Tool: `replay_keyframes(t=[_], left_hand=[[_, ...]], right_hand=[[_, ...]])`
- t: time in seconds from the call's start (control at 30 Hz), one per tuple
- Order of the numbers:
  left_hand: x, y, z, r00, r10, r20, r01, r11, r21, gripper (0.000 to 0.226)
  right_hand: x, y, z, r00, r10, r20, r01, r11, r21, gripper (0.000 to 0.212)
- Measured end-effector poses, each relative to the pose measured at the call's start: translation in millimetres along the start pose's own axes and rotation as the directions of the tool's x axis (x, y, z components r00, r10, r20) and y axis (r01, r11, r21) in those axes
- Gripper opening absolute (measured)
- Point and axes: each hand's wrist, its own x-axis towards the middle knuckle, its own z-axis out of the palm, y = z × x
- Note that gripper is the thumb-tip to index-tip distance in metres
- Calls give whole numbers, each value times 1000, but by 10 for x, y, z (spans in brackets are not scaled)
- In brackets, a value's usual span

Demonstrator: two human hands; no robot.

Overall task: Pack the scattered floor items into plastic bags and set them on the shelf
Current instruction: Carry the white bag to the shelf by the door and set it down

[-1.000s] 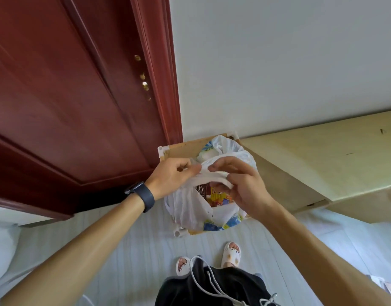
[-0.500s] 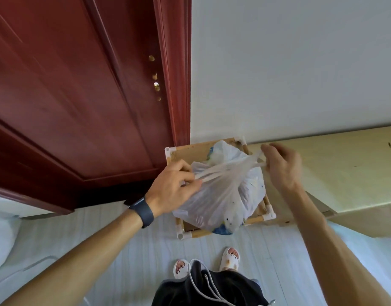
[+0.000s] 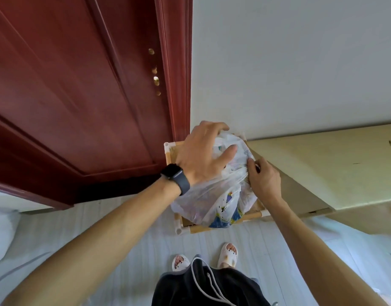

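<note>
A filled white plastic bag (image 3: pixel 212 202) with colourful packets showing through sits on top of a small wooden shelf (image 3: pixel 247 218) with white corner joints. My left hand (image 3: pixel 201 153), a dark watch on its wrist, lies spread over the top of the bag and presses on it. My right hand (image 3: pixel 264 180) pinches the gathered plastic at the bag's right side. The bag hides most of the shelf top.
A dark red door (image 3: pixel 79 96) stands to the left of the shelf, a white wall (image 3: pixel 289 62) behind it. A pale wooden surface (image 3: pixel 333 164) runs along the right. My feet in white slippers (image 3: pixel 228 255) stand on the light floor below.
The two hands pulled the bag's handles apart, then came back together. My left hand has moved from gripping a handle onto the top of the bag; my right hand has dropped to the bag's right side.
</note>
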Motion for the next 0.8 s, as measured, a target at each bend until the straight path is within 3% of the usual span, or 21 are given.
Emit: replay_keyframes(t=[0.1, 0.2, 0.33, 0.43, 0.47, 0.5, 0.57, 0.6, 0.7, 0.8], left_hand=[[562, 130, 136, 966, -205, 160, 210, 978, -17, 47], [879, 137, 284, 845, -312, 435, 259, 949, 177, 43], [1141, 355, 287, 673, -379, 635, -54, 831, 553, 32], [1297, 667, 209, 491, -578, 652, -64, 722, 689, 32], [1339, 732, 205, 513, -576, 636, -95, 698, 709, 32], [1374, 748, 228, 591, -511, 625, -163, 683, 712, 31], [1372, 681, 342, 757, -279, 591, -312, 640, 702, 28], [1312, 583, 442, 803, -183, 567, -331, 653, 681, 31], [907, 225, 709, 795, -170, 583, -284, 744, 605, 50], [344, -8, 788, 753, -287, 592, -1, 900, 437, 69]], right_hand=[[5, 62, -44, 1000, -4, 4, 4, 1000, 16, 41], [-31, 90, -56, 1000, -22, 22, 21, 999, 29, 45], [-34, 69, -39, 998, 14, 54, -20, 993, 117, 44], [-20, 61, -68, 992, 55, 112, -71, 987, 147, 46], [-12, 57, -83, 990, 57, 126, -76, 986, 150, 47], [-9, 65, -99, 989, 62, 135, -83, 984, 155, 47], [-6, 78, -118, 988, 70, 138, -94, 981, 168, 46], [-11, 84, -117, 989, 69, 130, -91, 980, 174, 46], [-45, 117, -87, 994, 71, 79, -85, 978, 193, 44], [-103, 137, -7, 991, 134, 30, -137, 958, 251, 38]])
